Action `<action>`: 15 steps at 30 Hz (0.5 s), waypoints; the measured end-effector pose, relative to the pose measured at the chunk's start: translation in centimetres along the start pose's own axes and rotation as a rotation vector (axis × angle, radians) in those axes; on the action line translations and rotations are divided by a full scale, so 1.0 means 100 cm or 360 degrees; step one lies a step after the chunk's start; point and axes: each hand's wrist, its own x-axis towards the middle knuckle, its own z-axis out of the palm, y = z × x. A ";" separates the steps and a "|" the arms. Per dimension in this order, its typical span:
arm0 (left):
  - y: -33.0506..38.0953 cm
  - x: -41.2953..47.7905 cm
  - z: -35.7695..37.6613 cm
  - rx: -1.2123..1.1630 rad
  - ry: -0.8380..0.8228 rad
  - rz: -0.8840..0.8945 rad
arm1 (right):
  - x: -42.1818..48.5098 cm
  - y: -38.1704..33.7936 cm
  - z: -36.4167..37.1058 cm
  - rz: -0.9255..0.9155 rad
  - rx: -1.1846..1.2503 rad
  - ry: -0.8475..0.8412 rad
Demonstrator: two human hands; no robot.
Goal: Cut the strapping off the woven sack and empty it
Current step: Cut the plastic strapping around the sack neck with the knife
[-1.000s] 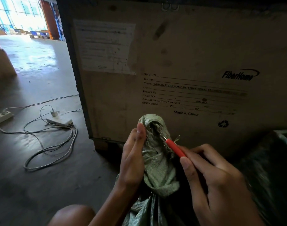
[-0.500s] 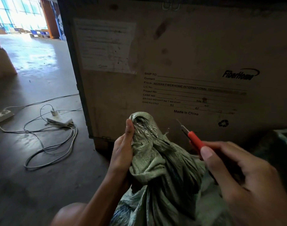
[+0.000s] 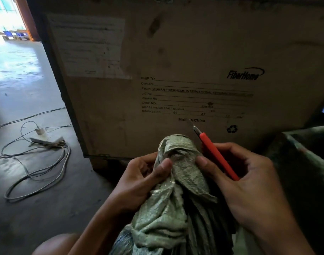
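The bunched neck of the woven sack [image 3: 179, 162] is being pinched between both hands' fingers [image 3: 162, 167] for prying open, the red knife [image 3: 218, 155] being kept angled far, clear of them.

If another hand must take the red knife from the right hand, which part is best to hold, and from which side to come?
Probably the lower end of the red handle, approached from the person's own side, below and to the right. The blade is out and points up and away toward the crate, and the right hand pinches the handle's middle beside the sack.
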 end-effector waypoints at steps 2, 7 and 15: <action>0.002 0.002 0.000 -0.0011 -0.0031 -0.0014 | 0.002 0.001 -0.005 0.0025 0.0019 -0.0044; 0.001 0.001 0.006 -0.0732 -0.0156 -0.0343 | 0.004 0.007 -0.012 0.0001 0.0016 0.0050; -0.010 0.016 -0.009 -0.0262 -0.0157 -0.0292 | 0.005 0.015 -0.005 -0.0093 -0.0254 0.0314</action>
